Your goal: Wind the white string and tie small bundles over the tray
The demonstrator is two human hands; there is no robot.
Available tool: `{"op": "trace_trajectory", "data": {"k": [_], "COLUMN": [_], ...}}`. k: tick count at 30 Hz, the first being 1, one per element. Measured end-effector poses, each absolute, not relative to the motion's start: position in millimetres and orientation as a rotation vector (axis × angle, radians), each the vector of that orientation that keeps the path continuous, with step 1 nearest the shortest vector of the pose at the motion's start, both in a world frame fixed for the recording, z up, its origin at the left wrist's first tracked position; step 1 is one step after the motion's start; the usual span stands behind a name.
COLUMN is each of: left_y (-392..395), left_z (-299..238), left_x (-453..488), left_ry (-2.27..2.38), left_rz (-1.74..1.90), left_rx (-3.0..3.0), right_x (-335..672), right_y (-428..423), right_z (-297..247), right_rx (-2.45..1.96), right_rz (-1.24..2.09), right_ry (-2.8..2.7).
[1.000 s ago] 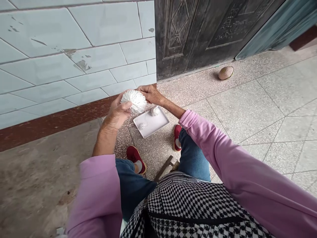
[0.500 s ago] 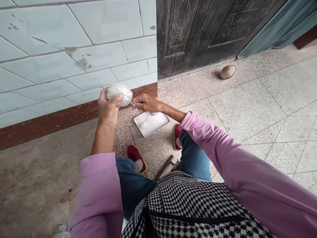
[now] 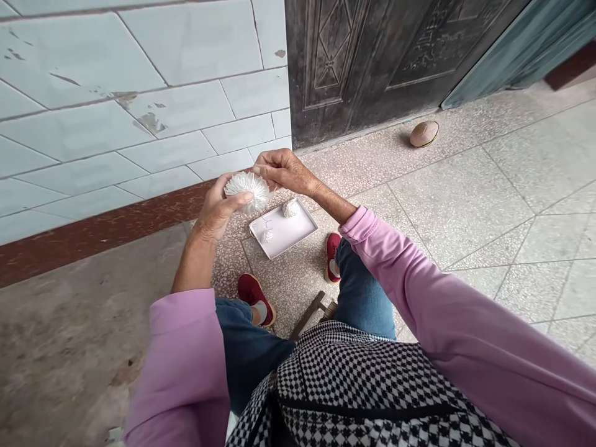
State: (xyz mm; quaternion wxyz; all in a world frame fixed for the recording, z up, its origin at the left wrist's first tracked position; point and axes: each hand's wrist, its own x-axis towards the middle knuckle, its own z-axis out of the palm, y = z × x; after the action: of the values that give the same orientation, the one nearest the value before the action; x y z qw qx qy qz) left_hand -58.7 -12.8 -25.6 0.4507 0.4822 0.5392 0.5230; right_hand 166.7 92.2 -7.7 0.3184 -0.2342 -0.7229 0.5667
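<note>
My left hand (image 3: 218, 211) grips a white round tuft of threads (image 3: 246, 189) from below, thumb pressed on its side. My right hand (image 3: 282, 171) is closed in a pinch at the tuft's right edge; what its fingers pinch is too fine to make out. Both hands hover above a white rectangular tray (image 3: 298, 233) on the floor. Two small white thread bundles lie in the tray, one (image 3: 290, 208) near its far edge and one (image 3: 266, 235) toward its left.
A tiled wall (image 3: 139, 112) with a red-brown skirting stands on the left, a dark embossed door (image 3: 372, 56) behind. A small round tan object (image 3: 424, 133) lies by the door. My red shoes (image 3: 254, 295) and a wooden stool leg (image 3: 310, 313) are below the tray.
Half a second ago my left hand held the tuft higher and further left. It has come down and right, and my right hand has risen to meet the tuft's right edge.
</note>
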Motion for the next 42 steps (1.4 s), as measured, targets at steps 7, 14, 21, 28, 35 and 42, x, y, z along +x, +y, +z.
{"op": "trace_trajectory", "data": {"k": [7, 14, 21, 28, 35, 42], "left_y": [-20.9, -23.9, -27.0, -16.8, -6.9, 1.4], "left_z": [-13.1, -10.8, -4.2, -4.6, -16.4, -39.5], "left_x": [-44.6, -38.5, -33.7, -51.7, -71.1, -83.1], "left_ry": [1.268, 1.279, 1.153, 1.128, 1.329, 1.436], "left_rz": [1.264, 1.215, 1.292, 1.446, 1.534, 1.434], "left_rx": [1.018, 1.02, 0.963, 0.903, 0.855, 0.999], "right_x": [161.8, 165.3, 157.2, 148.9, 144.9, 146.3], "right_y": [86.8, 92.7, 99.6, 79.7, 50.9, 52.4], "right_z": [-5.9, -9.7, -26.2, -23.3, -9.5, -2.6], "right_rx": [-0.649, -0.667, -0.723, -0.781, -0.626, -0.463], "right_rz": [1.469, 1.479, 1.499, 1.346, 1.344, 1.554], "right_ry": [-1.896, -1.886, -1.862, -2.128, -2.416, -2.165]}}
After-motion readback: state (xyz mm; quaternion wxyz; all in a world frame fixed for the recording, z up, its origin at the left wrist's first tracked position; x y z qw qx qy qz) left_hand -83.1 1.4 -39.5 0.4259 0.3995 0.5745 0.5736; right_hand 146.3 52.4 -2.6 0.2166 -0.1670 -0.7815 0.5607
